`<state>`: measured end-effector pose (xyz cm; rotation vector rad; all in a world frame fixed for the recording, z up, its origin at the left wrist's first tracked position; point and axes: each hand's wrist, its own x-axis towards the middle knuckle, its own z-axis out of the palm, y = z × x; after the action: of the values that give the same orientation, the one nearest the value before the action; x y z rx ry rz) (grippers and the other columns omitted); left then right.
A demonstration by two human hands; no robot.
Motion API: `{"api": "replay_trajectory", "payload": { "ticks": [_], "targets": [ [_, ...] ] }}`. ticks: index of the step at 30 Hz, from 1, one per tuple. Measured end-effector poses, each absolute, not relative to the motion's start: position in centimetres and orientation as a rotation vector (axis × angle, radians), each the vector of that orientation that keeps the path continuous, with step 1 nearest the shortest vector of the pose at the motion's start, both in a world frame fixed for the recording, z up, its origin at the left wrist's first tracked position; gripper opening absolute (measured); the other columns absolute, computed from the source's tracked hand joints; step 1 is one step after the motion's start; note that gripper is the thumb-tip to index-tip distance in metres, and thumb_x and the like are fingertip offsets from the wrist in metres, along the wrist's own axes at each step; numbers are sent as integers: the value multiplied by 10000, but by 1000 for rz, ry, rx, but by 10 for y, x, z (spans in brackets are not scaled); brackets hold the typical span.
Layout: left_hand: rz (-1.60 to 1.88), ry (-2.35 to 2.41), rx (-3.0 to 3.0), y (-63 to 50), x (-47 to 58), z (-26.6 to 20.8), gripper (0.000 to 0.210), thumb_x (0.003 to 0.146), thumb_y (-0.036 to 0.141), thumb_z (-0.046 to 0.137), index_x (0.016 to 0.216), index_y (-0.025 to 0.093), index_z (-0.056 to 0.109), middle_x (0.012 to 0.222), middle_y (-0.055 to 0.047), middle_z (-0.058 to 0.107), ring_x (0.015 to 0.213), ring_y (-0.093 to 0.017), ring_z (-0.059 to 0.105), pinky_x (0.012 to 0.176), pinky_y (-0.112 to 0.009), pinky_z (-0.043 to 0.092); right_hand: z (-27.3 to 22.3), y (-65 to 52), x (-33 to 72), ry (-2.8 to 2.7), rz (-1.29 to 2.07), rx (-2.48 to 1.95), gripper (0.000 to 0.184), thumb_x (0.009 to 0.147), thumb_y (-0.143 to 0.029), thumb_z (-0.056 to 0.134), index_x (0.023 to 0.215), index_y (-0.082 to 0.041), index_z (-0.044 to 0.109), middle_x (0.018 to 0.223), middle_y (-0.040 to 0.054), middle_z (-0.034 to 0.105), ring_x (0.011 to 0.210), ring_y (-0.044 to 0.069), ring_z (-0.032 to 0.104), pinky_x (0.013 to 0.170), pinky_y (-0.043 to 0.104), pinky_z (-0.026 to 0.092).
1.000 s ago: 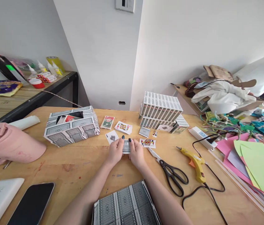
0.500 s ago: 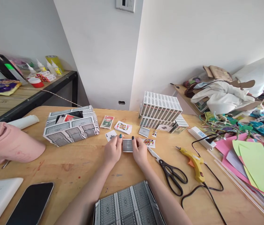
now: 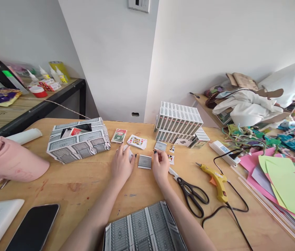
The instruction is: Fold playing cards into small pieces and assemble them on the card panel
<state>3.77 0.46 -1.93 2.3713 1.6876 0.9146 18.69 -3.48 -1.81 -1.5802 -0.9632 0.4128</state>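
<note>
A folded playing card (image 3: 144, 161), grey patterned back up, lies on the wooden table between my hands. My left hand (image 3: 121, 164) rests with its fingers apart over an ace card (image 3: 129, 152), mostly covering it. On the other side, my right hand (image 3: 161, 166) has curled fingers; whatever they hold, if anything, is hidden. It is beside a face card (image 3: 171, 159) and just in front of a second grey-backed card piece (image 3: 160, 146). Behind them lie a fanned pile of cards (image 3: 136, 141) and a green-and-red card box (image 3: 119, 136).
A card-covered box (image 3: 79, 144) stands left, stacked card boxes (image 3: 179, 118) at the back. Black-handled scissors (image 3: 190, 191) and a yellow glue gun (image 3: 217, 179) with its cord lie right. Another card-covered piece (image 3: 142, 230) is near me, a phone (image 3: 33, 228) at front left.
Both hands have let go of the folded card, which stays on the table. My left hand has shifted left onto the ace card; my right hand has moved slightly right.
</note>
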Motion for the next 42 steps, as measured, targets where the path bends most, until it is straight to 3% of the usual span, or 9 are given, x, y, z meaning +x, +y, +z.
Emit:
{"api": "replay_trajectory", "payload": {
  "ticks": [6, 11, 17, 19, 21, 24, 31, 37, 42],
  "targets": [
    [964, 1600, 2359, 6, 39, -18, 435, 763, 311, 549, 1165, 172, 456, 1302, -171, 397, 1177, -326, 420, 927, -468, 386, -19, -34, 179, -1026, 562, -1497, 212, 805, -332, 451, 853, -169, 578, 723, 34, 588, 609, 144, 524, 567, 261, 423],
    [1017, 1517, 2269, 6, 40, -19, 397, 769, 180, 493, 1164, 190, 459, 1275, -145, 403, 1161, -284, 448, 912, -442, 428, -22, -34, 177, -1050, 852, -1432, 231, 808, -352, 425, 923, -189, 541, 728, 33, 613, 472, 134, 539, 412, 245, 413],
    [1197, 1250, 1964, 10, 40, -19, 535, 646, 8, 406, 1140, 198, 481, 1236, -92, 464, 1196, -213, 423, 995, -399, 391, -14, -35, 176, -1398, 650, -1574, 318, 750, -282, 519, 1054, -202, 565, 997, 69, 631, 543, 125, 561, 593, 302, 480],
    [1237, 1159, 1769, 12, 41, -21, 557, 612, 1, 380, 1121, 198, 495, 1230, -86, 484, 1190, -203, 437, 978, -380, 413, -12, -35, 175, -1547, 590, -1596, 502, 682, -288, 614, 1168, -221, 512, 1152, 95, 574, 622, 145, 589, 650, 323, 489],
    [1259, 1099, 1570, 13, 42, -22, 555, 598, 18, 374, 1110, 192, 498, 1217, -91, 511, 1185, -212, 451, 951, -385, 438, -11, -35, 172, -1668, 535, -1604, 700, 612, -304, 687, 1260, -231, 432, 1263, 113, 500, 841, 213, 610, 737, 355, 486],
    [1248, 1036, 1369, 13, 45, -24, 511, 605, 55, 390, 1091, 171, 497, 1205, -105, 534, 1173, -230, 470, 901, -392, 475, -12, -36, 169, -1768, 453, -1649, 838, 562, -335, 737, 1305, -218, 368, 1310, 129, 459, 1146, 282, 477, 889, 413, 423],
    [1281, 1156, 1541, 16, 40, -19, 380, 685, 122, 404, 1042, 154, 531, 1126, -97, 585, 1112, -218, 518, 936, -407, 435, -15, -37, 164, -1740, 438, -1729, 745, 627, -371, 695, 1279, -195, 381, 1255, 138, 508, 1131, 283, 492, 917, 424, 404],
    [943, 1232, 2385, 17, 35, -10, 407, 805, 207, 428, 1203, 255, 495, 1332, -26, 446, 1311, -257, 247, 1059, -495, 229, -15, -37, 164, -1691, 406, -1723, 629, 643, -247, 626, 1235, -163, 430, 1242, 141, 504, 1131, 272, 487, 926, 408, 408],
    [789, 1269, 2515, 14, 37, -10, 382, 844, 306, 421, 1221, 303, 482, 1301, -27, 478, 1280, -283, 284, 1041, -534, 206, -11, -38, 165, -1652, 430, -1713, 638, 610, -216, 598, 1225, -171, 437, 1184, 128, 509, 1054, 257, 522, 872, 382, 446]
  ]
}}
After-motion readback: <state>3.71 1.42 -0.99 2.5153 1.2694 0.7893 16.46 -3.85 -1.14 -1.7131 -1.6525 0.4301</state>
